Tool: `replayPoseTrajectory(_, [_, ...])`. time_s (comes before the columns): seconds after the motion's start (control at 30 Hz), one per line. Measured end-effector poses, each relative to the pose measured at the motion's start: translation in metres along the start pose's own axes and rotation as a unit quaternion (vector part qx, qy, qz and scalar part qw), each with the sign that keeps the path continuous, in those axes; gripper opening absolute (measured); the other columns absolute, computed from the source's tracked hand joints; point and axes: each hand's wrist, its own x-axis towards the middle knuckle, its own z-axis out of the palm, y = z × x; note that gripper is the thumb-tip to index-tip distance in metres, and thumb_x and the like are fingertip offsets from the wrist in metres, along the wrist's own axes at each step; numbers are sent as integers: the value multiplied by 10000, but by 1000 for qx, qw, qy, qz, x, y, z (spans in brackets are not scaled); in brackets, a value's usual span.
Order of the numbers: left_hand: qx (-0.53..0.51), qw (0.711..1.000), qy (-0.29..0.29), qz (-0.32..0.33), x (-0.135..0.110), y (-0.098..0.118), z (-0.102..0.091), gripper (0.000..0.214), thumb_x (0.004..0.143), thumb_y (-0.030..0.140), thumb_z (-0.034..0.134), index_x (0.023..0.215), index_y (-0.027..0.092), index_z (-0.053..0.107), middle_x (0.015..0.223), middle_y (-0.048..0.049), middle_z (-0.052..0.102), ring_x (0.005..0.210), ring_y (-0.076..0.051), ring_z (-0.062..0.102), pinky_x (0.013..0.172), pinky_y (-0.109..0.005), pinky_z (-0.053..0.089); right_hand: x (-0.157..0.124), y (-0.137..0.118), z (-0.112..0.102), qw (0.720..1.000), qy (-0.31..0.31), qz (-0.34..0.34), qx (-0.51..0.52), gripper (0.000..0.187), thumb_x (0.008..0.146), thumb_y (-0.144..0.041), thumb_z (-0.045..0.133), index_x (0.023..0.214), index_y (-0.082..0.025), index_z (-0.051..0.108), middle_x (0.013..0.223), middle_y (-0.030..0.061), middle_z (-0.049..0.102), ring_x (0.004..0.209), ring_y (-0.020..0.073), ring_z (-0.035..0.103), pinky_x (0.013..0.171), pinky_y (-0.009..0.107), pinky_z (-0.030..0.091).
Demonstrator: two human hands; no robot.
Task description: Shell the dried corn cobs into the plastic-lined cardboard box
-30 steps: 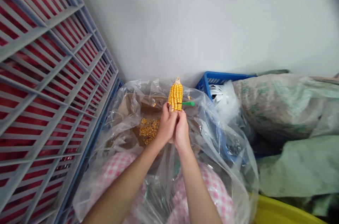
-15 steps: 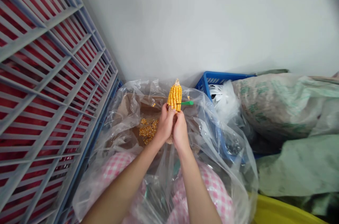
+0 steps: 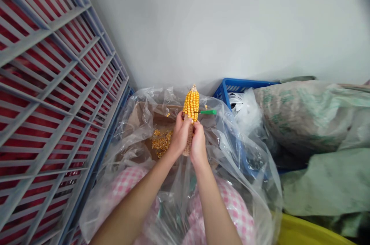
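Observation:
An ear of dried yellow corn [image 3: 191,103] points away from me, with kernels on its far part and bare cob at its near end. My left hand [image 3: 181,134] is closed around its left side, thumb on top at the edge of the kernels. From the right, my right hand [image 3: 198,142] wraps the ear, its fingers partly hidden. A green-handled tool [image 3: 208,112] with a thin dark shaft sticks out to the right beside the kernels; what holds it is hidden. Loose kernels [image 3: 162,142] lie below in a cardboard box [image 3: 162,112].
Clear plastic sheeting [image 3: 245,148] covers the box edges and my lap. A slatted crate [image 3: 60,67] rises on the left. To the right are a blue basket [image 3: 248,82], a stuffed woven sack [image 3: 300,114] and a yellow container [image 3: 306,231]. A white wall [image 3: 202,25] stands behind.
The green handle has shifted slightly to the right and shows more of its shaft. My right hand sits a little lower, with more bare cob visible between the hands.

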Motion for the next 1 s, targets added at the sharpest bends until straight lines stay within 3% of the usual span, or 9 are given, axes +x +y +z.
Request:
replayPoseTrajectory(0.13, [8,1000,10,-10,-1,5,0,280,725,208,405,993,186,482,927,-22,572,844,-140,534,731,-233,397,0,3,-2,999,-1,-13,-32,197,681,-292,425,787,-190,556,744,-43,605,723,114,534,671,215,397])
replayPoseTrajectory(0.27, [-24,999,10,-34,0,5,-1,324,684,159,374,988,182,481,872,-12,587,780,-134,547,681,-229,409,1,4,-2,1000,-5,-3,9,164,671,-294,429,742,-190,535,675,-54,571,639,104,506,614,205,388])
replayPoseTrajectory(0.47, [-36,999,13,-19,0,6,-1,319,707,194,395,1012,190,487,924,-9,594,824,-141,553,717,-237,416,2,3,0,999,-35,-6,22,199,690,-310,384,756,-189,527,693,-41,570,631,111,511,605,212,391])
replayPoseTrajectory(0.83, [-37,997,18,-59,0,8,0,313,679,180,422,985,172,489,925,-30,588,797,-139,563,727,-256,422,1,6,-2,999,5,-29,-41,198,700,-271,385,772,-187,549,693,-46,571,649,105,504,610,206,382])
replayPoseTrajectory(1.0, [-32,999,10,-27,-1,5,-1,323,684,166,402,993,185,494,909,-11,590,800,-136,555,705,-239,414,2,6,-3,998,0,-34,-49,222,718,-314,385,767,-180,555,706,-33,589,686,119,522,644,217,389])
